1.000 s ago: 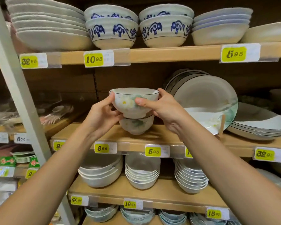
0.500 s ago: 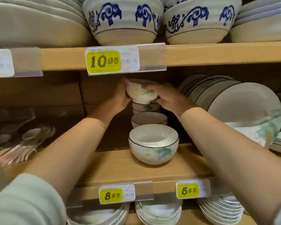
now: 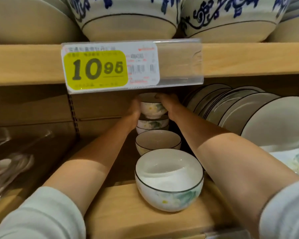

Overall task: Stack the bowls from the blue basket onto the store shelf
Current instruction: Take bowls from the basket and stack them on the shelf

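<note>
"Holding it firmly?"

"Yes. My left hand [image 3: 135, 110] and right hand [image 3: 168, 105] grip the floral bowl [image 3: 153, 108], fingers [image 3: 162, 97] curled round its wall, at twelve o'clock just over the back stack [image 3: 152, 124] on the shelf [image 3: 121, 207]."

"Heavy?"

"Light, I'd guess, but glazed: stiff, slick and easily chipped. Best held by opposite sides, below the rim."
</note>
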Tool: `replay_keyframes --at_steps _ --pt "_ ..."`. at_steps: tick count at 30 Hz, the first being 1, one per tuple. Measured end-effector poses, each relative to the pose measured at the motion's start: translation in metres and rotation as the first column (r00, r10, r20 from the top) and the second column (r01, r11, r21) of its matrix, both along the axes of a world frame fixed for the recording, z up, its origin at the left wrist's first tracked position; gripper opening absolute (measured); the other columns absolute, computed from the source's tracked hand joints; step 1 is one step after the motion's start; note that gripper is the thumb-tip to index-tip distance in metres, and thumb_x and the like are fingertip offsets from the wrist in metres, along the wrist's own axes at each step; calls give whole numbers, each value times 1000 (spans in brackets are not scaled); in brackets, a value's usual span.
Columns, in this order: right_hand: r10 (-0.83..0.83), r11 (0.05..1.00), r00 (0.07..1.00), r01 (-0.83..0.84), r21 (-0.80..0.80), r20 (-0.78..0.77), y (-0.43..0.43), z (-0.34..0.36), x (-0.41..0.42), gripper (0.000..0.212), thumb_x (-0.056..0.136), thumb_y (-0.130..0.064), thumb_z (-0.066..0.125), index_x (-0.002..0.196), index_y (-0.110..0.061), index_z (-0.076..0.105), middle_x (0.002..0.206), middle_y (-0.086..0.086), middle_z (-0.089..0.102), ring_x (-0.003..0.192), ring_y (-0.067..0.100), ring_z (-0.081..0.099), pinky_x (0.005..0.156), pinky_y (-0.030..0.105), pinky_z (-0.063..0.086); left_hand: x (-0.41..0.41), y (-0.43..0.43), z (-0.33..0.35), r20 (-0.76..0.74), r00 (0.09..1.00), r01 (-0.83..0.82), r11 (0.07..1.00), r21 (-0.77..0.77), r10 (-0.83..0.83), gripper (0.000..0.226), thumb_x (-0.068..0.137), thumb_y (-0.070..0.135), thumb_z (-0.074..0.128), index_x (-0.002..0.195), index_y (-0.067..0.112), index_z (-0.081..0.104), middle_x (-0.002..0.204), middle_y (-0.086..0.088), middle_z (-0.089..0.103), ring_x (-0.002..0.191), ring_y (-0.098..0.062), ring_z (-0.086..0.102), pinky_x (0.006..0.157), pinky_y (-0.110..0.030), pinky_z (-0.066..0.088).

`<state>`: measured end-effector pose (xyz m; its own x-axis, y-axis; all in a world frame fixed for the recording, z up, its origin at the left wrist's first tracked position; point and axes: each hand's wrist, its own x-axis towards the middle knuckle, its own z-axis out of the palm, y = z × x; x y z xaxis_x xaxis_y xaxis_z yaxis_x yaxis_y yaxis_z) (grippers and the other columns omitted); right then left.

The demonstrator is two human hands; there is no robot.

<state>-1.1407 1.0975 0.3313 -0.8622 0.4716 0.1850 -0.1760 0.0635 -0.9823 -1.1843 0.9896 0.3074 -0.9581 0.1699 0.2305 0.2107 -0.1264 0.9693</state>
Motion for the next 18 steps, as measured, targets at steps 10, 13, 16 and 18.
replay_keyframes --at_steps 10,13,16,18 --pt "-21 996 993 11 86 117 4 -12 -17 44 90 -25 58 130 -7 52 127 15 55 110 31 56 82 34 45 -12 6 -22 171 985 22 1000 -21 -18 51 98 44 24 104 15 65 97 -16 68 83 -28 65 57 -31 50" --pt "-20 998 991 11 69 133 6 -12 -20 39 90 -27 56 124 -8 56 125 16 57 106 32 57 83 36 47 -14 8 -23 192 981 13 1000 -8 -12 48 97 45 26 97 17 64 91 -15 67 78 -28 65 52 -28 48" --pt "-5 996 987 -8 84 159 6 -12 -21 24 90 -27 53 109 -12 57 121 16 57 97 29 55 77 33 44 -18 7 -27 223 975 6 1000 -1 -5 48 95 47 27 95 16 65 93 -16 68 79 -29 66 55 -29 50" --pt "13 995 981 -32 94 196 5 -14 -23 23 91 -28 52 107 -11 56 121 17 57 98 31 54 78 34 43 -18 6 -30 255 967 9 1000 2 -9 48 94 49 27 90 17 64 86 -15 68 75 -29 66 53 -27 51"
